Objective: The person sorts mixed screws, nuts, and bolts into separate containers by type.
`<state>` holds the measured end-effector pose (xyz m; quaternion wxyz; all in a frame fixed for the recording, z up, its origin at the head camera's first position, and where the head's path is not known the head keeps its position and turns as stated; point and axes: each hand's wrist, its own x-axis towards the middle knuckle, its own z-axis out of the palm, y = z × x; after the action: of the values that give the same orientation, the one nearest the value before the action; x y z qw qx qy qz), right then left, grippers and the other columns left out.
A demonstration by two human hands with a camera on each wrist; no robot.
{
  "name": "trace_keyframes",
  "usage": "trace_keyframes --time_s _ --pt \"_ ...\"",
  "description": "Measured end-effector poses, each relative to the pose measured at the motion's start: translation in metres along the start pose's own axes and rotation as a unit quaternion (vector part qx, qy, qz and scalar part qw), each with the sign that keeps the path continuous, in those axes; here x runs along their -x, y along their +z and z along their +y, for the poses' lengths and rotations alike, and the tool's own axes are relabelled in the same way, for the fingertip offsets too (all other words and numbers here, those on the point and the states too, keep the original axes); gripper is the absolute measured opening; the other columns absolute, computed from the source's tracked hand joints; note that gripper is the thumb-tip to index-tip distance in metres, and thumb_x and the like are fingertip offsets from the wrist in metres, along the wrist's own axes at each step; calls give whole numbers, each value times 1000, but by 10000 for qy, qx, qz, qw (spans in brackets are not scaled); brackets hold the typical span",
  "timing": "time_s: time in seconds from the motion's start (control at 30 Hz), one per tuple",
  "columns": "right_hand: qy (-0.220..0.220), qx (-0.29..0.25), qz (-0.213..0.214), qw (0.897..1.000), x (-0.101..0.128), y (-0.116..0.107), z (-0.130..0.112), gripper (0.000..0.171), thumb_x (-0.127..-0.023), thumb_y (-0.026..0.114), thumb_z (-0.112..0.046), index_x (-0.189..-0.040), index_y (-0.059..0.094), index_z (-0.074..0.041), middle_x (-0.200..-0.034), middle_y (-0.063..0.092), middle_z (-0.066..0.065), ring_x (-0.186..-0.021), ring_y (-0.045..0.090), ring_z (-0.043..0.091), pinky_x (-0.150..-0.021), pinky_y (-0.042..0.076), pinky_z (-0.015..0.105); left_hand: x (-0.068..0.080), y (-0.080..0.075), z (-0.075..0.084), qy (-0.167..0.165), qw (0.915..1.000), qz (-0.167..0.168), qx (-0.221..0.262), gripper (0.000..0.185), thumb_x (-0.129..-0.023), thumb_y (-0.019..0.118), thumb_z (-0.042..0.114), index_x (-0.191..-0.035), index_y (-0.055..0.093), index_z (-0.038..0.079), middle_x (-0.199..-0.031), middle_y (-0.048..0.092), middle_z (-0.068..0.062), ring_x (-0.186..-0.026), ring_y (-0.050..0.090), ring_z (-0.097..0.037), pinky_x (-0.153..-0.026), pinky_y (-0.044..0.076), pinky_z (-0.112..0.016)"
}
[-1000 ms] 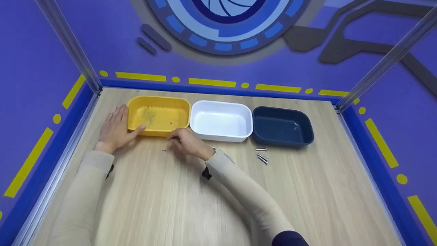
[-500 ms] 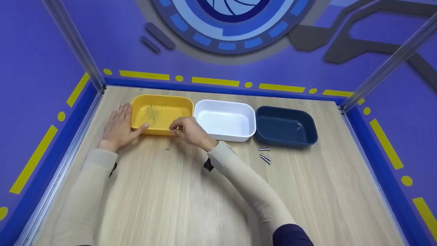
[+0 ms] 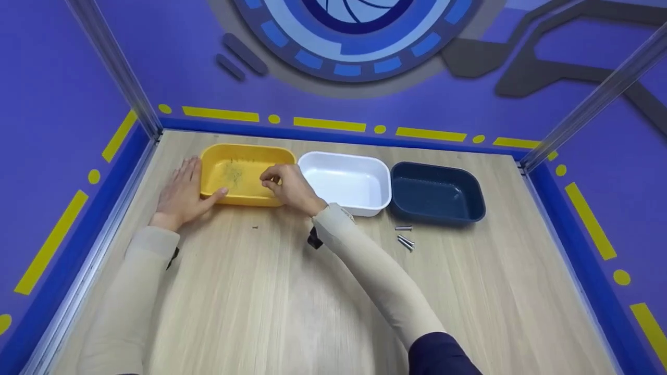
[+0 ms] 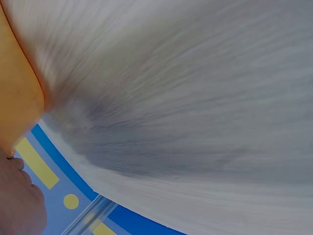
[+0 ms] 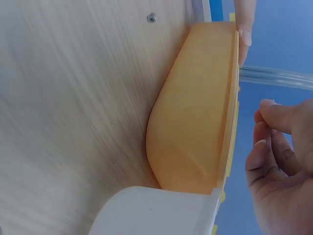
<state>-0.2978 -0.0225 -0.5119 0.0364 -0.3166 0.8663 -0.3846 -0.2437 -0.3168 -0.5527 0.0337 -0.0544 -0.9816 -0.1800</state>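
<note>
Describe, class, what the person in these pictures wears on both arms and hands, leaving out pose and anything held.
Both hands, the left hand and the right hand, are bare, without gloves. Long, close-fitting beige sleeves reach to both wrists. A small black device sits under the right wrist. A dark navy garment covers the right upper arm.

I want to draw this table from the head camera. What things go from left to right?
Left hand → yellow tub → white tub → dark blue tub. The right hand sits over the yellow tub's right end, so I left it out, and the screws too.
</note>
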Motion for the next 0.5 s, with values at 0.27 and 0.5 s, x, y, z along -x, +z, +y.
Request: trace_keyframes --time_s 0.27,0.5 --pt "262 142 31 9996 -18 -5 -2 13 -104 70 -10 -109 82 -9 -103 79 1 -91 69 8 -81 60 19 2 1 0 9 10000 -22 -64 114 -100 49 75 -168 9 -8 -176 12 -30 -165 10 -47 -135 10 -60" --pt "423 90 157 9989 -37 -9 -4 14 -105 69 -10 -110 83 -9 -104 80 2 -91 71 9 -82 60 20 1 -2 1 17 9999 26 -155 114 -100 49 75 -167 12 -9 -176 13 -30 -164 12 -48 -135 11 -60"
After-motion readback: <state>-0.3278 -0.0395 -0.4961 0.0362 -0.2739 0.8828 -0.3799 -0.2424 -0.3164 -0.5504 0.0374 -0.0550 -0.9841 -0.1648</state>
